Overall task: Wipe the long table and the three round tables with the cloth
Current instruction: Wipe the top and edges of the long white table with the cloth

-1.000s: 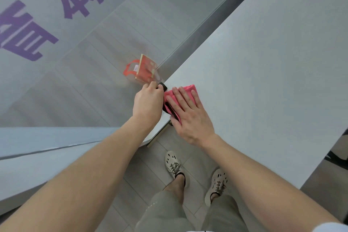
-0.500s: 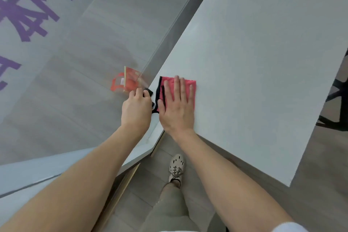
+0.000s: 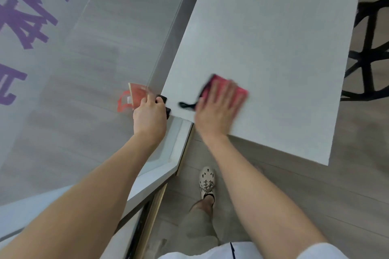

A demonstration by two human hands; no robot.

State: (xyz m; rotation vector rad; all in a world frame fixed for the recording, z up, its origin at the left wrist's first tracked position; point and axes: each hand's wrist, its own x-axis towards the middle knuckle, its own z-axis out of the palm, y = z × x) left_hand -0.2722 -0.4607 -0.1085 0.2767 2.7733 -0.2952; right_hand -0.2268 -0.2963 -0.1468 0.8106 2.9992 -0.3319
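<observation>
Now wiping the counter's near corner

We press our right grip (image 3: 216, 109) flat, fingers straight and spread, on the pink cloth (image 3: 237, 90), so the whole palm can drive it across the long counter (image 3: 273, 38). Both look blurred. The cloth lies near the counter's left corner, its black loop trailing toward the edge. Our left grip (image 3: 149, 115) curls round a small dark object (image 3: 163, 98) at that corner, probably to hold it out of the cloth's path. What it is, we cannot tell.

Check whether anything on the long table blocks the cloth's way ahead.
Nothing visible does. The right hand presses the cloth on the long table; the left hand grips a dark object at its near corner.
</observation>
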